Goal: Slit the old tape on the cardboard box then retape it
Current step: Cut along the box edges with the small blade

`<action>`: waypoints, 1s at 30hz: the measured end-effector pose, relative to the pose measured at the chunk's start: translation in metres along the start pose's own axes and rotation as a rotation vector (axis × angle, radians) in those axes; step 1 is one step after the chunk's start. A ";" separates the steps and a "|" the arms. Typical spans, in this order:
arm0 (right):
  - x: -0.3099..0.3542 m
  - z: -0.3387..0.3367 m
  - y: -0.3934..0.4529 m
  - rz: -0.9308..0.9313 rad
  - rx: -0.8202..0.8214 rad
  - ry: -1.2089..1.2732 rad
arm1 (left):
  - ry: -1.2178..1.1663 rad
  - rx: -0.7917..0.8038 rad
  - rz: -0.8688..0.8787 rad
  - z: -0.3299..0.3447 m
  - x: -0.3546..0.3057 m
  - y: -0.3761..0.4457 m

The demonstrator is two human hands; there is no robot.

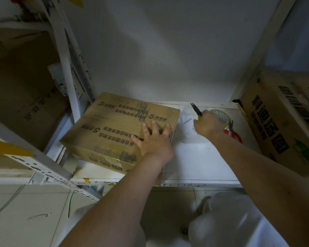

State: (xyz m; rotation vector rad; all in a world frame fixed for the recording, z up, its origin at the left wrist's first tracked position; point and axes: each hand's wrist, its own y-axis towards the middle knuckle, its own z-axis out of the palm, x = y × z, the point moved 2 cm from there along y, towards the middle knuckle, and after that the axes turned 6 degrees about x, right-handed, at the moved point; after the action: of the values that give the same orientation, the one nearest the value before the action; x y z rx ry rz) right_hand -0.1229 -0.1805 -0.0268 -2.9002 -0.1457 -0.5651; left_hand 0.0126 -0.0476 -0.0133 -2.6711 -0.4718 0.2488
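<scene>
A brown cardboard box (pixel 114 125) with black printed characters lies flat on a white shelf (pixel 200 163); old clear tape runs along its top seam. My left hand (pixel 153 139) presses flat on the box's near right corner, fingers spread. My right hand (pixel 208 124) grips a yellow-and-black handled cutter (pixel 196 110), whose dark tip points up and away to the left. Just behind that hand lies a roll of clear tape (pixel 220 114), partly hidden by it.
Red-handled scissors (pixel 233 131) lie right of the tape roll. A large printed carton (pixel 284 125) stands at the shelf's right end. White shelf posts (pixel 68 82) and more cartons (pixel 21 90) are on the left. Tiled floor lies below.
</scene>
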 end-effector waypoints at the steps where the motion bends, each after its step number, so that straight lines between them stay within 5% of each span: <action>1: 0.008 0.000 0.002 -0.054 0.011 0.082 | -0.005 0.009 0.007 -0.001 0.000 -0.001; 5: 0.045 0.000 0.005 -0.280 0.202 0.270 | -0.016 0.030 0.009 -0.001 0.002 -0.011; 9: 0.066 0.010 0.003 -0.337 0.346 0.115 | -0.113 0.066 -0.180 0.008 0.008 -0.031; 18: 0.053 0.000 -0.036 -0.150 0.335 -0.081 | -0.154 0.229 -0.199 -0.003 0.025 -0.058; 24: 0.028 -0.012 -0.078 -0.081 0.309 0.005 | 0.032 0.124 -0.062 -0.005 0.037 -0.068; 30: 0.016 -0.004 -0.114 -0.074 0.508 0.217 | 0.110 0.044 -0.161 -0.006 0.052 -0.071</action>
State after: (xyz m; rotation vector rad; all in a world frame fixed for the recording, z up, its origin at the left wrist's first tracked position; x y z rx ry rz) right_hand -0.1240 -0.0685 0.0010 -2.3362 -0.3151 -0.7278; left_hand 0.0419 0.0295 0.0176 -2.5713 -0.6347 0.0639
